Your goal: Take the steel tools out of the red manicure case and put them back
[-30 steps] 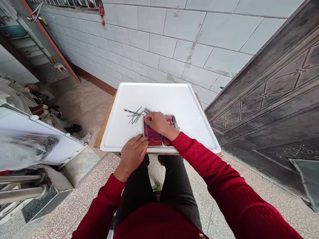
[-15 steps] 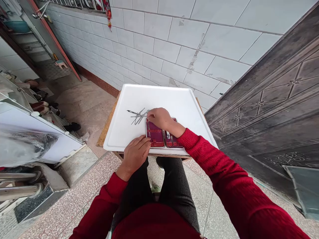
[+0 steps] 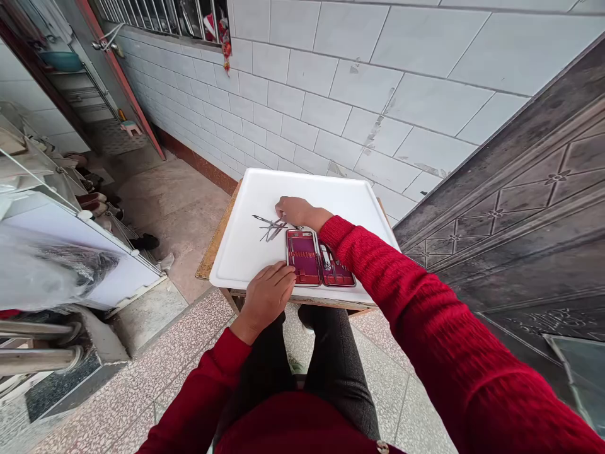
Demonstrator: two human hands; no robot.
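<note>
I had two hands at work: the right hand [image 3: 306,214] and the left hand [image 3: 267,296]. Below them were one wooden bench [image 3: 210,258], one white tray [image 3: 236,261] on it, one case [image 3: 306,269] and a group of slim loose tools [image 3: 272,227]. I counted at least four loose tools; they crossed one another, and the overlap prevented an exact count. One had a dark end, directed left, away from my right fingers.

The right fingers were bent downward at the right end of the loose tools. Their tips were partly hidden, so I could not tell whether they pinched a tool or only touched it. The left fingers were extended, pressed side by side, and rested on the left edge of the case, toward my body.

The case lay open on the tray, right of the left fingers and nearer to me than the right fingers. It had two halves, side by side. The half next to the left fingers had purple lining with one row of red loops [image 3: 304,255] across it. The half farther from them contained one pale nail clipper [image 3: 326,258] and some slim implements [image 3: 336,272], too small to count. My right sleeve [image 3: 401,271] covered part of that half. One blue-green basin [image 3: 63,61] was far to the left, beyond all the fingers.
</note>
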